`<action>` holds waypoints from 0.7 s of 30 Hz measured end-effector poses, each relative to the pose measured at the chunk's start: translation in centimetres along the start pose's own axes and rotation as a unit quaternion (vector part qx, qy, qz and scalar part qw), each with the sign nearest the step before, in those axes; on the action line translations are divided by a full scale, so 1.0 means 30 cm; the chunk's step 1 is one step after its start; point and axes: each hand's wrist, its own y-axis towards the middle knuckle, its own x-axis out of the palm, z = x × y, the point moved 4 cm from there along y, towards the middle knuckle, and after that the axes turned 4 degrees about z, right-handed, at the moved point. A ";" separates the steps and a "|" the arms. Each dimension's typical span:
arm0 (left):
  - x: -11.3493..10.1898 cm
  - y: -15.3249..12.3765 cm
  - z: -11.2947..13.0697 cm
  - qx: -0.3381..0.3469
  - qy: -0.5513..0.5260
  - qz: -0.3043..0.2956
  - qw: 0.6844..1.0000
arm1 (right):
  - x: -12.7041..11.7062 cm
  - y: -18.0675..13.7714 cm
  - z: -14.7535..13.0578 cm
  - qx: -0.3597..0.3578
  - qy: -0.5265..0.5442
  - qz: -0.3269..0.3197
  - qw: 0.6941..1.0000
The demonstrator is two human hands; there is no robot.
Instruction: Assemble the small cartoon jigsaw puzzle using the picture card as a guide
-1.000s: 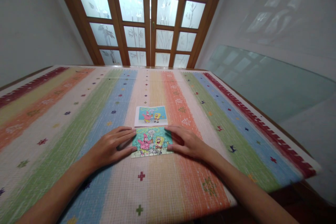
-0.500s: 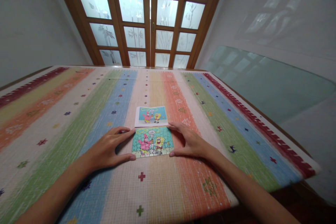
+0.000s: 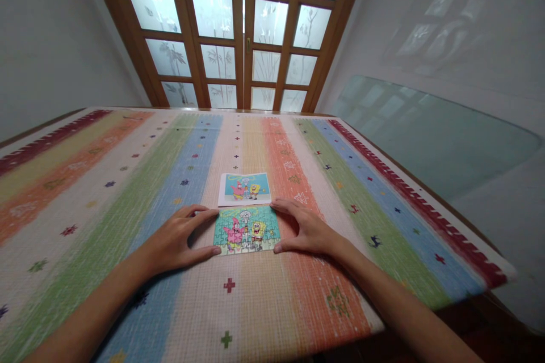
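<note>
A small assembled cartoon jigsaw puzzle (image 3: 246, 230) lies flat on the striped tablecloth (image 3: 128, 193). My left hand (image 3: 174, 241) rests open on the cloth at the puzzle's left edge, thumb and index finger spread and touching its two left corners. My right hand (image 3: 304, 228) lies open at the right edge in the same way, fingertips against the right corners. Just beyond the puzzle sits a printed reference picture (image 3: 244, 188) with the same cartoon figures on a white border.
The table is wide, with its right edge (image 3: 426, 193) running diagonally and its near edge (image 3: 374, 332) close to my right forearm. Wooden glass-paned doors (image 3: 244, 34) stand behind the table. A glass panel (image 3: 426, 130) leans along the right wall.
Both hands slid off the puzzle's face to its side edges, fingers now framing the corners. The puzzle and the picture stayed put.
</note>
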 end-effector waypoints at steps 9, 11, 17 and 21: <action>-0.025 0.009 0.009 0.006 -0.005 0.030 1.000 | -0.001 0.001 0.001 -0.002 0.004 -0.007 1.000; -0.026 0.009 0.009 0.008 -0.004 0.023 1.000 | -0.005 0.001 -0.002 -0.003 0.004 -0.006 1.000; -0.021 0.006 0.007 0.018 0.000 0.008 1.000 | -0.006 0.002 -0.012 -0.020 -0.005 -0.005 1.000; -0.021 0.005 0.013 0.043 0.009 0.027 0.999 | -0.001 0.007 -0.014 -0.068 -0.019 0.007 0.997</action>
